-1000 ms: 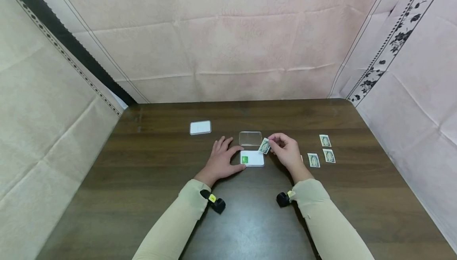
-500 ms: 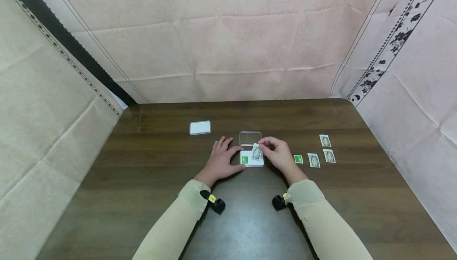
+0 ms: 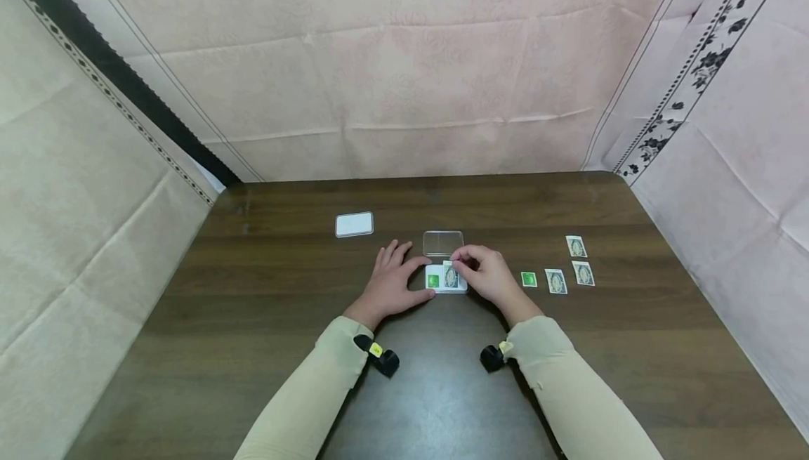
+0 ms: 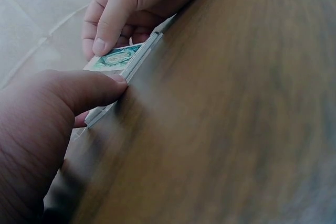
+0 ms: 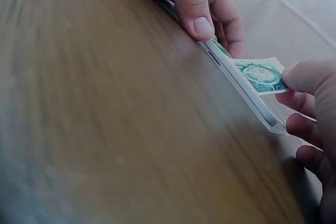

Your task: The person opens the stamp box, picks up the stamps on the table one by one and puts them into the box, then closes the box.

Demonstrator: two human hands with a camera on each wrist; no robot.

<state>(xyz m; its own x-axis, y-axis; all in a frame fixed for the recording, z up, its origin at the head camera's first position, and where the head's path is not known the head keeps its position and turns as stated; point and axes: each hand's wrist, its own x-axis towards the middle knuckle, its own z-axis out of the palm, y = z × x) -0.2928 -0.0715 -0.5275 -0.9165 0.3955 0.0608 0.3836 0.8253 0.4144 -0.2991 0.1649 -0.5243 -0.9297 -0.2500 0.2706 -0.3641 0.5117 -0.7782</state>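
Pinching stamp over white case

Brought the card left and down to the box with the right hand, turning it from slanted to straight
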